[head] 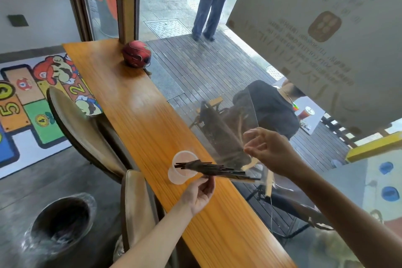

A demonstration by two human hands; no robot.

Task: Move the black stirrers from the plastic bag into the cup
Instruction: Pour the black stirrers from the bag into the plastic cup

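A bundle of black stirrers (208,168) hangs level above the wooden counter (134,102), its left ends over the mouth of a clear plastic cup (181,166) that stands on the counter. My left hand (201,191) pinches the bundle from below near its middle. My right hand (269,150) holds the clear plastic bag (253,177) up at the bundle's right end, fingers closed on the film. The right ends of the stirrers still lie inside the bag.
A red helmet (136,53) rests at the counter's far end. A large window (217,93) runs along the counter's right edge. Padded chairs (139,206) stand on the left, with a lined bin (62,222) on the floor beyond them.
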